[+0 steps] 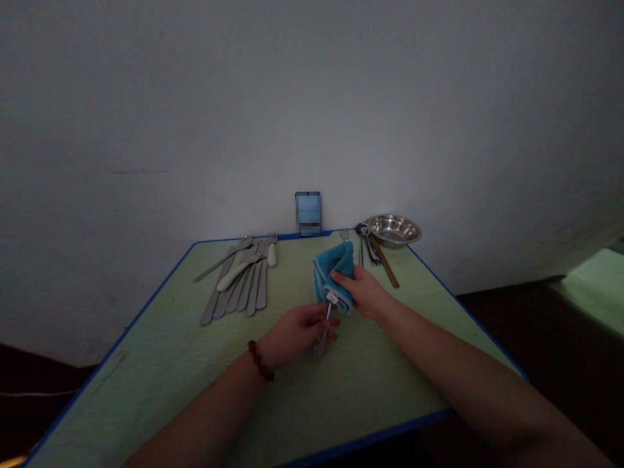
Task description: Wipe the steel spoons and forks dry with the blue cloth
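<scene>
My right hand [365,291] is closed on a folded blue cloth [334,266], thumb pressed on its near side. The cloth covers the upper end of a piece of metal cutlery [320,344], so its kind is hidden. Below the cloth, my left hand [302,330] pinches the cutlery's slim shaft between thumb and fingers. Its wider end points down toward me, over the table. A small white tag [332,298] shows at the cloth's lower edge. On my left wrist sits a dark red bead bracelet [260,361].
Left of my hands, several knives and forks [238,286] lie fanned out, with a spoon [227,255] behind. At the back right are a steel bowl [394,230], wooden chopsticks [385,260] and other utensils. A phone [309,213] leans on the wall. Blue edging rims the green table [195,390].
</scene>
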`<state>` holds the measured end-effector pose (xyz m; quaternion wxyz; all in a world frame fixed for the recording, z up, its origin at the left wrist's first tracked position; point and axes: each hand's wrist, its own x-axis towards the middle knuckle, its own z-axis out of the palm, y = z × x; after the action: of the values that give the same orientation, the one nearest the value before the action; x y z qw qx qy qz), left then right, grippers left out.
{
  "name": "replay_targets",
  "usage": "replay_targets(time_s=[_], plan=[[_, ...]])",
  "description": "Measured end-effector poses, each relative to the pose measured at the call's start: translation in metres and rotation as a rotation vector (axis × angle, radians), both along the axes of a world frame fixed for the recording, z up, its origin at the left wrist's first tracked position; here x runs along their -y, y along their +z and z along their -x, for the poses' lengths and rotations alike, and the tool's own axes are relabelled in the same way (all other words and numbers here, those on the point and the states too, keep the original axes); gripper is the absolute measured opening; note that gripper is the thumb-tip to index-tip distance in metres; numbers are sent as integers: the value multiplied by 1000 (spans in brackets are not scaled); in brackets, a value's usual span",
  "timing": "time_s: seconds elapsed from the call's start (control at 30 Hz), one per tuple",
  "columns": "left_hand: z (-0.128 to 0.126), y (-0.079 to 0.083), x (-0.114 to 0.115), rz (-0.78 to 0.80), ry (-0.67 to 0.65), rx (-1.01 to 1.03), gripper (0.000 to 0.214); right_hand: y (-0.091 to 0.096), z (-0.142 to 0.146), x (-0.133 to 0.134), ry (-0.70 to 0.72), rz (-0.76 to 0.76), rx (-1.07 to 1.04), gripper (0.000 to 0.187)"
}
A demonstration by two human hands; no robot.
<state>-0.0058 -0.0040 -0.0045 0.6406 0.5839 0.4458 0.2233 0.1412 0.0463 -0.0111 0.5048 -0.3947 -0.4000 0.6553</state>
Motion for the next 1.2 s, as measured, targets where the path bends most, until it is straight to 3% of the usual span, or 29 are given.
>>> replay_targets(time_s=[0.23,0.47,0.8,1.03,1.2], plan=[[-1,3,1,47,35,18,37,-1,-5,-4,-12,-69,121,21],[-3,4,0,77,97,16,34,3,-12,-7,-104,-215,392,18],[2,0,-5,-154,38,-151,19,-3,-23,-18,-205,-321,537,22],[6,3,-6,-217,26,-173,21,8,-30,-18,-281,-423,729,23],[4,7,-5,-229,31,-203,17,6,-29,-19,-298,-426,634,22]])
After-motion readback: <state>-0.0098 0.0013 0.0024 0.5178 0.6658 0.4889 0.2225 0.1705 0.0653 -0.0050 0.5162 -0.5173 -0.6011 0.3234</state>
